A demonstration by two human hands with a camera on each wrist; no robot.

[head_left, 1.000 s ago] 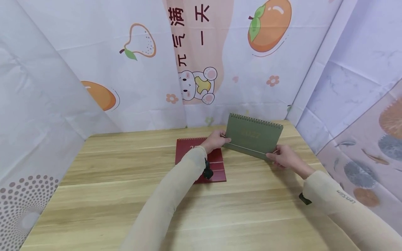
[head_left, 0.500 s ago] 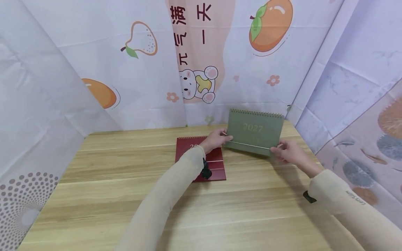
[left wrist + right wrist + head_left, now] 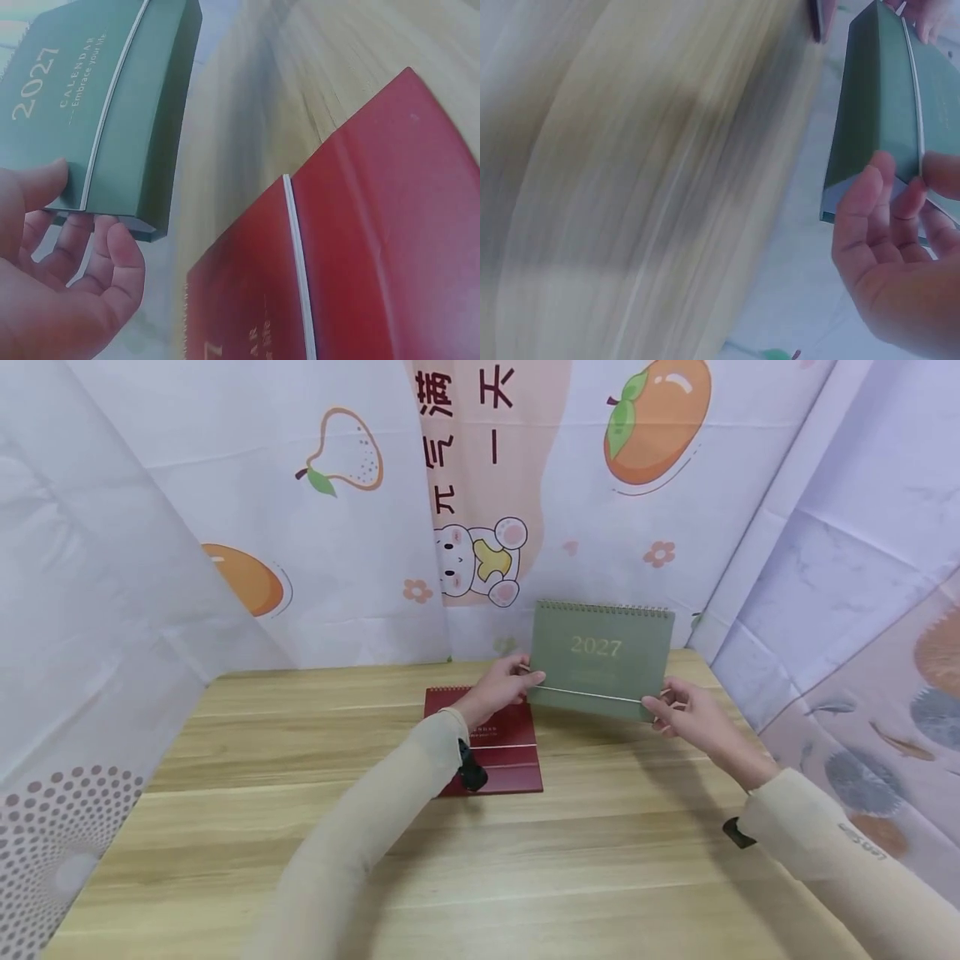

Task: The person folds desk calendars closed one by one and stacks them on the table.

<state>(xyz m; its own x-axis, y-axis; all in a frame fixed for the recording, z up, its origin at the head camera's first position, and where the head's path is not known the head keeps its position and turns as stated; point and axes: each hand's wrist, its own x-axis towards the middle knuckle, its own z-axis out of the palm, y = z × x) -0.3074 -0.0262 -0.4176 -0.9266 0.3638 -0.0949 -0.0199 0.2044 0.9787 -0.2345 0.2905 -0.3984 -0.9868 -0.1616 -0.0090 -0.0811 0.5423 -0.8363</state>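
Observation:
A green spiral desk calendar (image 3: 600, 647) marked 2027 is held up between both hands, its cover facing the head camera. My left hand (image 3: 504, 687) pinches its left side, thumb over the front cover and fingers behind the edge. At the right side my right hand (image 3: 690, 717) grips it, thumb on the front near the white elastic band (image 3: 109, 112). In the right wrist view the calendar's base (image 3: 855, 127) shows folded to a wedge. A red spiral calendar (image 3: 510, 768) lies flat on the table under my left forearm, partly covered by it.
The wooden table (image 3: 255, 827) spreads below both arms. A printed white curtain (image 3: 330, 585) hangs right behind its far edge, and another curtain (image 3: 847, 568) stands close on the right side.
The green calendar has risen and tipped more upright, so its 2027 cover now faces me squarely. Both hands have gone up with it; the red calendar stays on the table.

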